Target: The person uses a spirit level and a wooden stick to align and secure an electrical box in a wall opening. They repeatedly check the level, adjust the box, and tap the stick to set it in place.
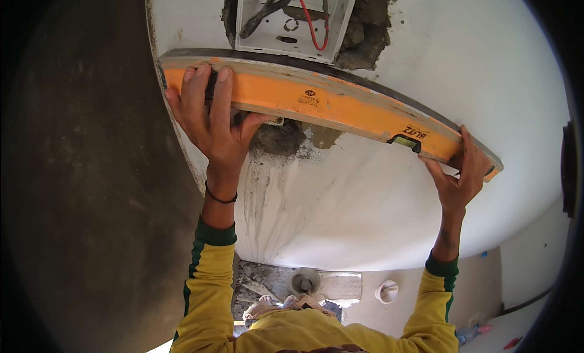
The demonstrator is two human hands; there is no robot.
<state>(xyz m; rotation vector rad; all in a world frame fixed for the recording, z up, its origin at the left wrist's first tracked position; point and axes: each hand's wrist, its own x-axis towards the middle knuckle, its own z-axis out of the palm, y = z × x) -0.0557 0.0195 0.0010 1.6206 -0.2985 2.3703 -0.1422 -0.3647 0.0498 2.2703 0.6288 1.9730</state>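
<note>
A long orange spirit level (353, 112) lies against the white wall (438, 55), right under an open electrical box (243, 33) set into it. My left hand (222, 128) grips the level near its left end, fingers spread over the orange face and thumb at its lower edge. At the other end my right hand (453, 185) holds it between thumb and fingers. A greenish vial (404, 142) shows in a cut-out near the right hand. Inside the box hang a red wire (311, 27) and a looped black cable (264, 13).
Rough mortar (371, 27) borders the box. Below the level is a patched grey hole (278, 139) with streaks running down. A dark surface (73, 170) fills the left side. On the floor stand a grey bucket (303, 280) and a small white container (386, 291).
</note>
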